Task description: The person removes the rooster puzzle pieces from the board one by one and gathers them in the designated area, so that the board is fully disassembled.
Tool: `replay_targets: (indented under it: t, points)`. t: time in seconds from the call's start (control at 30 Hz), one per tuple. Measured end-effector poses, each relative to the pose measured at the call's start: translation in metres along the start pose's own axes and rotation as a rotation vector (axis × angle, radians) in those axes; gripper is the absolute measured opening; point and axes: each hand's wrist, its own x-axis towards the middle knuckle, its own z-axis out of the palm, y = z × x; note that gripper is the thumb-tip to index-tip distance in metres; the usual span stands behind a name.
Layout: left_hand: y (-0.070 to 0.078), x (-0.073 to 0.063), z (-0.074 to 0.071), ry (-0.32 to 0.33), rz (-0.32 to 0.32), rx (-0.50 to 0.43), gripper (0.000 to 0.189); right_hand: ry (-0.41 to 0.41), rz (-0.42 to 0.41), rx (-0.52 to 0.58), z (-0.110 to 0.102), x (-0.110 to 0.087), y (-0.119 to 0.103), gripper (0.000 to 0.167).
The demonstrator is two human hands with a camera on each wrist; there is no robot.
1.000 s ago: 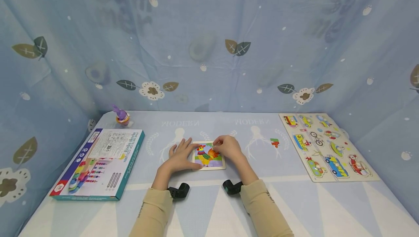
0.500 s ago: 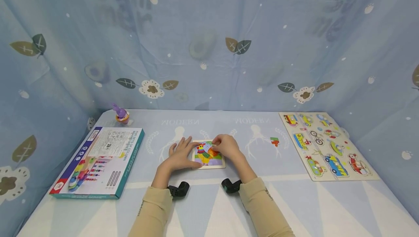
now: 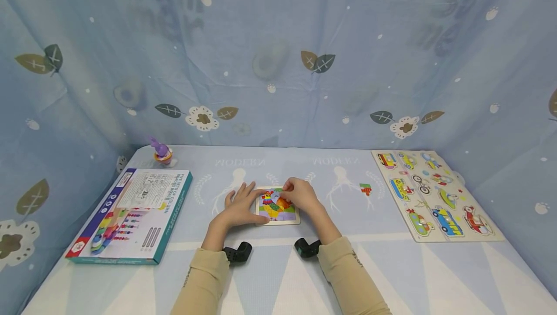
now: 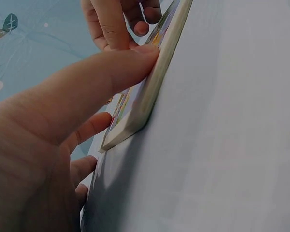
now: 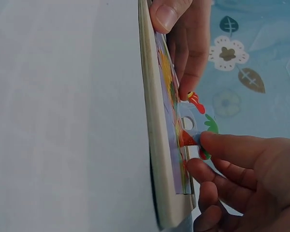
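A small square picture puzzle (image 3: 271, 213) with a rooster design and a pale wooden rim lies mid-table in the head view. My left hand (image 3: 238, 209) rests at its left side, fingers spread; the thumb presses the near rim and the index finger touches the far left corner. Over the far right part, my right hand (image 3: 302, 195) pinches a puzzle piece (image 5: 210, 124) between thumb and fingers. In the right wrist view this piece stands tilted up from the board, printed with green and red. Part of the puzzle is hidden under the right fingers.
A loose green and red puzzle piece (image 3: 365, 189) lies right of the hands. Farther right is a wooden vehicle puzzle board (image 3: 428, 225). A boxed toy set (image 3: 139, 223) lies on the left, with a purple figurine (image 3: 162, 153) behind it. A patterned curtain (image 3: 278, 88) borders the table's back.
My right hand has shifted very slightly to the left and away over the puzzle, still pinching the piece. The left hand keeps its place on the puzzle's left side.
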Motion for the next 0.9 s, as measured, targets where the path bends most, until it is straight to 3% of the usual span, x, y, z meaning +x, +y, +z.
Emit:
replay_targets:
  t: [0.4,0.9]
  points:
    - [-0.0004,0.0004,-0.0003,0.000,-0.002,0.003,0.079,-0.008,-0.050,0.048,0.0012,0.0010,0.0037,0.018]
    - [-0.0019,0.0002,0.0002,0.007,0.005,-0.002,0.079,0.018,-0.008,0.087,-0.0036,0.0031,0.0084,0.017]
